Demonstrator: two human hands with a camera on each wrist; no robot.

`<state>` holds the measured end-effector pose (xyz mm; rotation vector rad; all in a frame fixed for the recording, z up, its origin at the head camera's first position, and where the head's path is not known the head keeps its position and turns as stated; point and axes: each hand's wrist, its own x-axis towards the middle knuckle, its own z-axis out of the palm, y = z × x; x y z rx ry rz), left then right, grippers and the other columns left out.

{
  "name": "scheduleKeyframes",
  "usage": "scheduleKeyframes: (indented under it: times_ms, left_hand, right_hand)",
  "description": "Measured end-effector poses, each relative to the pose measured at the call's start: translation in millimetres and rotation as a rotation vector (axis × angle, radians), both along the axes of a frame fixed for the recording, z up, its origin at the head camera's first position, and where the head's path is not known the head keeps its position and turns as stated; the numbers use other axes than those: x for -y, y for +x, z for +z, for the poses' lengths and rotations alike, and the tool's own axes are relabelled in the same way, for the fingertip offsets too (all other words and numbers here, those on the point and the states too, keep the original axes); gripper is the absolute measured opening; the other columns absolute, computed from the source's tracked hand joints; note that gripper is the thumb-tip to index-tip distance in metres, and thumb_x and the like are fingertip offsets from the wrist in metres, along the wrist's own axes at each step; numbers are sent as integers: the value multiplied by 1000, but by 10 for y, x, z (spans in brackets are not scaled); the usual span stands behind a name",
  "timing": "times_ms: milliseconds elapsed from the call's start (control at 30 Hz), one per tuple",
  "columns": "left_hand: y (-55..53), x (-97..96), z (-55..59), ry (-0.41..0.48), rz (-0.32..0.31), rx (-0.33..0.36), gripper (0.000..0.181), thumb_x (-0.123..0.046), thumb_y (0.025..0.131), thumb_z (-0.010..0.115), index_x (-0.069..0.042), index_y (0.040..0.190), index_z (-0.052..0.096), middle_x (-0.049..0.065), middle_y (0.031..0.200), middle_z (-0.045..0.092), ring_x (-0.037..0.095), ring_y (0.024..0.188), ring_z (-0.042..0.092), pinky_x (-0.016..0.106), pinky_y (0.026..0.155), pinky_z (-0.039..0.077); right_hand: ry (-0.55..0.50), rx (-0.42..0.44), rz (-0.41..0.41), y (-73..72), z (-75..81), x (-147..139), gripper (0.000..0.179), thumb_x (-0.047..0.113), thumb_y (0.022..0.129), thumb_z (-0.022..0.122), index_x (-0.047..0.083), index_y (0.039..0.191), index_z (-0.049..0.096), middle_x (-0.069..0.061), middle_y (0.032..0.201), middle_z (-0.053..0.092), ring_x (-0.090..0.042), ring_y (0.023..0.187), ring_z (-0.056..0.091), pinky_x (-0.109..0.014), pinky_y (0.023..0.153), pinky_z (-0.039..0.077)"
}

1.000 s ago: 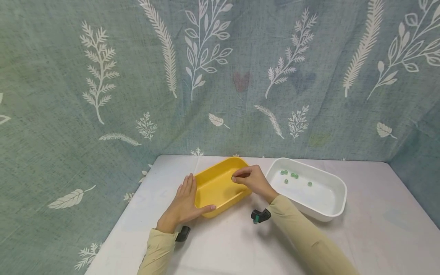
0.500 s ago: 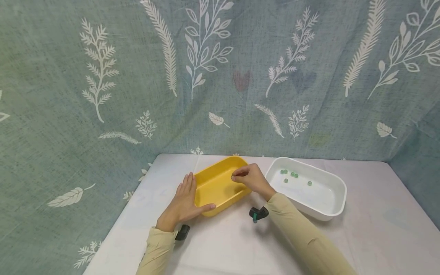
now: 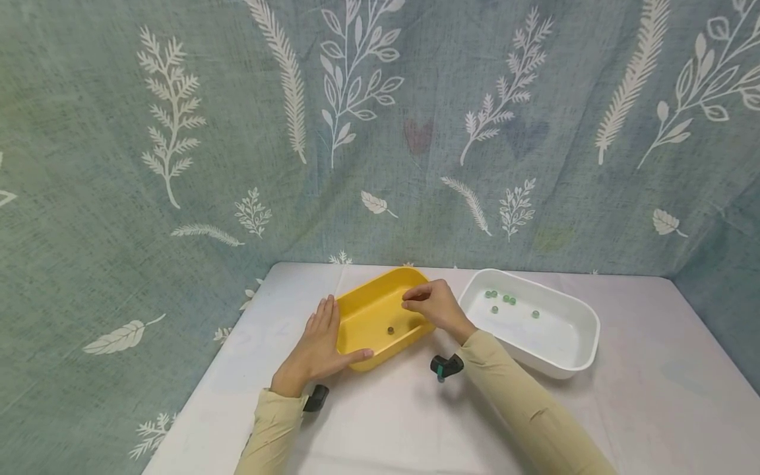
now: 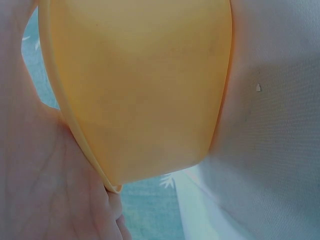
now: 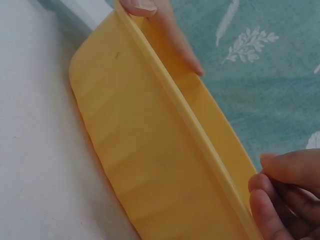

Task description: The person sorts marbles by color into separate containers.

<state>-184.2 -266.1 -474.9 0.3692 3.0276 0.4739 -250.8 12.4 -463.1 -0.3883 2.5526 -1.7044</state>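
Observation:
In the head view my left hand point(image 3: 318, 340) lies with straight fingers along the left end of a yellow tray point(image 3: 363, 300), its thumb over the front rim. The right wrist view also shows the left thumb point(image 5: 140, 6) on that rim. A small dark-looking marble point(image 3: 390, 330) sits inside the yellow tray, apart from the fingers. Over the tray's right part hangs my right hand point(image 3: 436, 309), fingers curled and thumb close to the index finger. Between those fingertips nothing shows in the right wrist view, where the hand point(image 5: 290, 195) is beside the tray's rim.
A white tray point(image 3: 552, 359) stands to the right with several green marbles point(image 3: 495, 309) in it. Behind the white table point(image 3: 380, 422) hangs a leaf-patterned green cloth point(image 3: 380, 132). Black wrist cameras point(image 3: 446, 365) are worn below both hands.
A small marble at my right fingertips has left them and now shows in the yellow tray. My right hand has barely moved, and the left stays at the tray's end.

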Motion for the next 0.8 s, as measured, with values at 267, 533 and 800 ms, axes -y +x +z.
scheduleKeyframes:
  times_ms: [267, 533, 800]
  left_hand:
    - [-2, -1, 13, -2, -1, -5, 136, -86, 80, 58, 5, 163, 0, 22, 174, -5, 39, 163, -2, 57, 132, 9]
    - [-19, -3, -1, 1, -5, -16, 135, -85, 81, 58, 6, 163, 2, 23, 174, -4, 40, 163, -1, 58, 131, 10]
    - [-20, 9, -20, 8, -5, -19, 136, -85, 80, 60, 6, 163, 2, 23, 174, -4, 39, 163, -1, 58, 131, 9]
  right_hand:
    - [-93, -25, 32, 74, 46, -76, 17, 10, 90, 80, 3, 105, 80, -14, 106, 80, -20, 95, 75, -27, 84, 61]
    - [-159, -24, 50, 269, 146, -269, 24, 14, 91, 80, 2, 112, 78, -15, 112, 78, -20, 98, 74, -23, 84, 60]
    - [-133, -23, 48, 527, 93, -454, 23, 13, 89, 81, 3, 110, 79, -14, 109, 79, -15, 93, 74, -20, 81, 60]
